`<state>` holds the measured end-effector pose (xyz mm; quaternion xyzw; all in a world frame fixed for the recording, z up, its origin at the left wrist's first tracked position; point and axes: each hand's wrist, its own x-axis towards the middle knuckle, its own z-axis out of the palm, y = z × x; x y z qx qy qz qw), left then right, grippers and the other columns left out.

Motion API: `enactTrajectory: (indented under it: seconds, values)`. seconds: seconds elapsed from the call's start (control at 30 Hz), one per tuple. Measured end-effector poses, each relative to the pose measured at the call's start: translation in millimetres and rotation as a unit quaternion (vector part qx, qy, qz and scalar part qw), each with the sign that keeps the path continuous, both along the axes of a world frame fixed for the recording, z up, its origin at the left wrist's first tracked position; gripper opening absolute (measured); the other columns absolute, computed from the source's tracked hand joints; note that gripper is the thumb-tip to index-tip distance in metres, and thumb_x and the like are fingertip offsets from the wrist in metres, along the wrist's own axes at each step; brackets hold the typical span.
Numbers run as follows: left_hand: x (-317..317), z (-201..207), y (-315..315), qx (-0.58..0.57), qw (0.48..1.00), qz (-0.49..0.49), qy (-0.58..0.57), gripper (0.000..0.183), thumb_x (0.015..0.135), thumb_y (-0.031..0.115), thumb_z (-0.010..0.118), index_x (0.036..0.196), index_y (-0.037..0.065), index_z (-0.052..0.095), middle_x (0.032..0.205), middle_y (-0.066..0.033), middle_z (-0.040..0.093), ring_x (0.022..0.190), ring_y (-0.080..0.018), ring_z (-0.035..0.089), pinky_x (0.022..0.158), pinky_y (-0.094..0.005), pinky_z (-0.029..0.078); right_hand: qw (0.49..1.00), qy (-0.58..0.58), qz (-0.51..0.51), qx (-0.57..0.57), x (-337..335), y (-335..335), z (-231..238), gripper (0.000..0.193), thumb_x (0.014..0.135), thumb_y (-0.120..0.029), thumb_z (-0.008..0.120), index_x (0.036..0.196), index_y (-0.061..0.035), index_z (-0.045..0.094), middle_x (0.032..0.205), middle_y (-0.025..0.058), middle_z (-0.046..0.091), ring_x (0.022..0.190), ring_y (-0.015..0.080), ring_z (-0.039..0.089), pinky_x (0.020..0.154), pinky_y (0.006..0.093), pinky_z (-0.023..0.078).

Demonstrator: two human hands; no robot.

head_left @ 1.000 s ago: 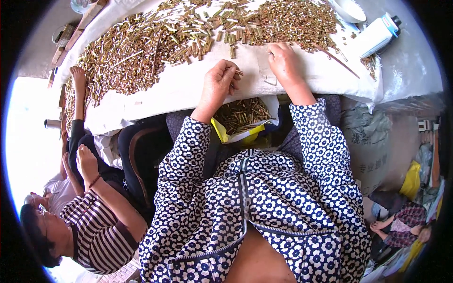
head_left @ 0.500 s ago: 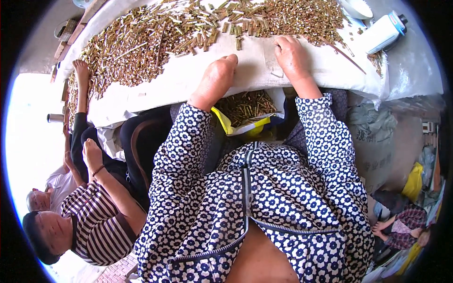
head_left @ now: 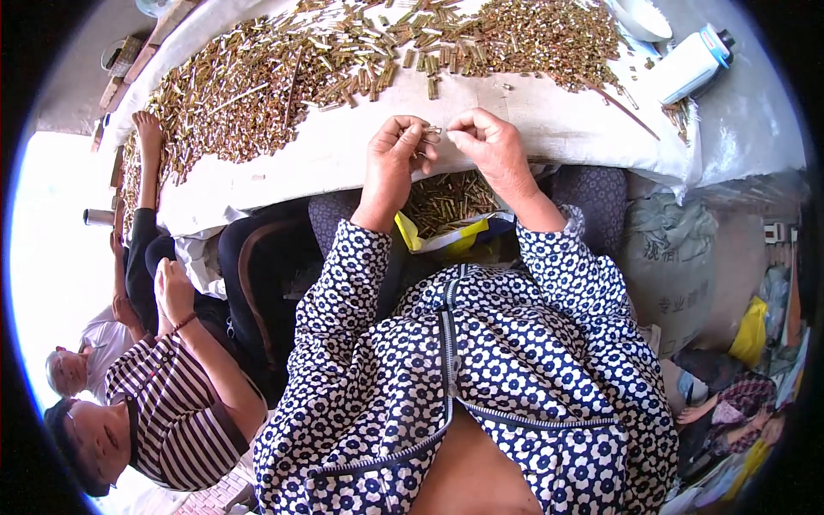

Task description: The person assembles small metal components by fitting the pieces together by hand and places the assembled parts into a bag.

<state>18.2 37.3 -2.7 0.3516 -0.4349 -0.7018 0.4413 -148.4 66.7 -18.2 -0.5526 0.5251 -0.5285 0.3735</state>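
Observation:
My left hand (head_left: 396,161) is raised over the near edge of the white-covered table, its fingers curled around a small shiny metal piece (head_left: 433,131) that sticks out past the thumb. Close to that piece, my right hand (head_left: 496,153) has thumb and forefinger pinched together; whatever lies between them is too small to name. Beyond both hands spreads a wide heap of small brass-coloured metal pieces (head_left: 240,112), with larger short tube-like ones (head_left: 432,79) lying nearer me. Below my hands, an open bag with a yellow rim (head_left: 425,240) holds many similar pieces.
A white bottle with a dark cap (head_left: 691,67) and a white bowl (head_left: 645,19) stand at the far right. A thin brown stick (head_left: 620,105) lies by the heap. To my left sit two people, one in a striped shirt (head_left: 184,378); another person sits at the lower right.
My hands have come together: the right moved left and nearer me from the heap's edge, and the left turned with its fingers toward the right. The small metal piece now shows between them.

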Motion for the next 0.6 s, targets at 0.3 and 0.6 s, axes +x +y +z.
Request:
enactTrajectory:
  seconds: [0.3, 0.6]
  values:
    - [-8, -4, 10, 0.006, 0.999, 0.007, 0.033, 0.010, 0.098, 0.013, 0.048, 0.101, 0.004, 0.052, 0.085, -0.0077, 0.064, 0.066, -0.0111, 0.060, 0.052, -0.0212, 0.048, 0.986, -0.145, 0.020, 0.080, 3, 8, -1, 0.008, 0.086, -0.002, 0.062, 0.094, -0.0008, 0.062, 0.086, -0.0013, 0.062, 0.080, 0.0047, 0.057, 0.072, 0.0190, 0.046]
    - [-10, -5, 15, 0.004, 0.998, 0.008, 0.057, 0.010, 0.097, 0.011, 0.049, 0.099, 0.003, 0.054, 0.085, -0.0077, 0.063, 0.065, -0.0106, 0.059, 0.051, -0.0205, 0.047, 0.985, -0.168, 0.024, 0.041, 7, 18, 1, 0.012, 0.089, -0.008, 0.058, 0.098, 0.0011, 0.058, 0.086, 0.0030, 0.062, 0.079, 0.0093, 0.058, 0.074, 0.0246, 0.048]
